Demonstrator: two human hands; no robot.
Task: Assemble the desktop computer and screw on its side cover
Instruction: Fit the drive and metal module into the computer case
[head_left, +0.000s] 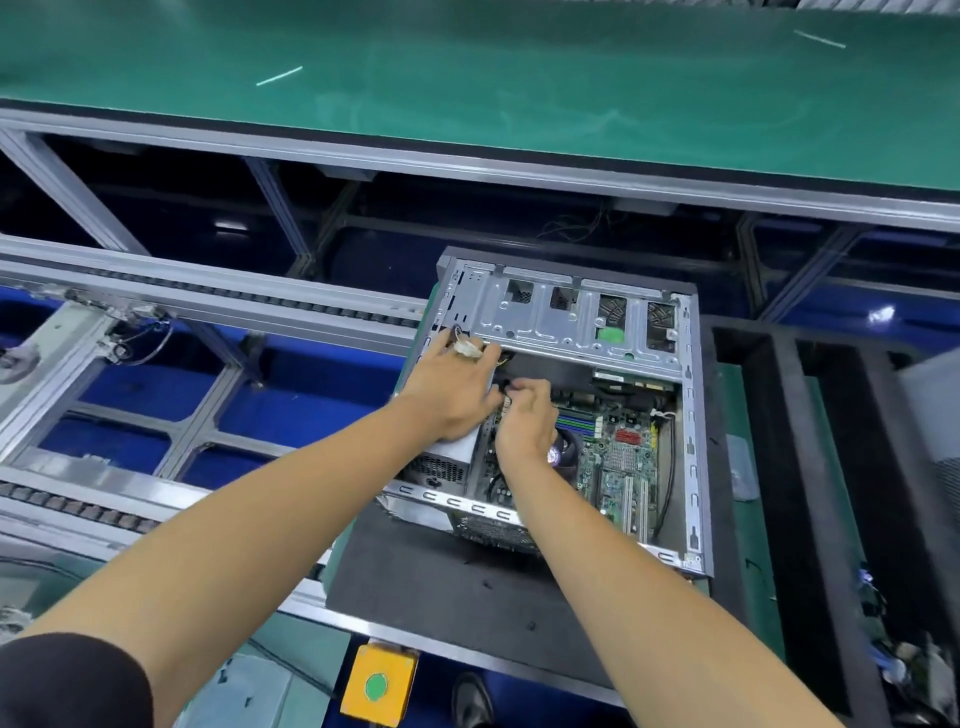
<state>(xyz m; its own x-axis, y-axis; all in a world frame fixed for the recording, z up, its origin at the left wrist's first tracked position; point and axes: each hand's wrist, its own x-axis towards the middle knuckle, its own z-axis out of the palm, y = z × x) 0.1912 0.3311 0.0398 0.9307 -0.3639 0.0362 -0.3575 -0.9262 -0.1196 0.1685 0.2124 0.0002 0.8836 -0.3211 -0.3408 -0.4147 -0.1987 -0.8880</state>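
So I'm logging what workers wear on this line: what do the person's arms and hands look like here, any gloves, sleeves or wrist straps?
Both forearms are bare from above the elbow down. The left hand and right hand wear no gloves, and no watch or wrist strap shows. The only clothing in view is a short dark sleeve on the left upper arm.

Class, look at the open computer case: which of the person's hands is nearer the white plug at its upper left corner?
Left. The left hand touches the white plug; the right hand is lower, over the circuit board.
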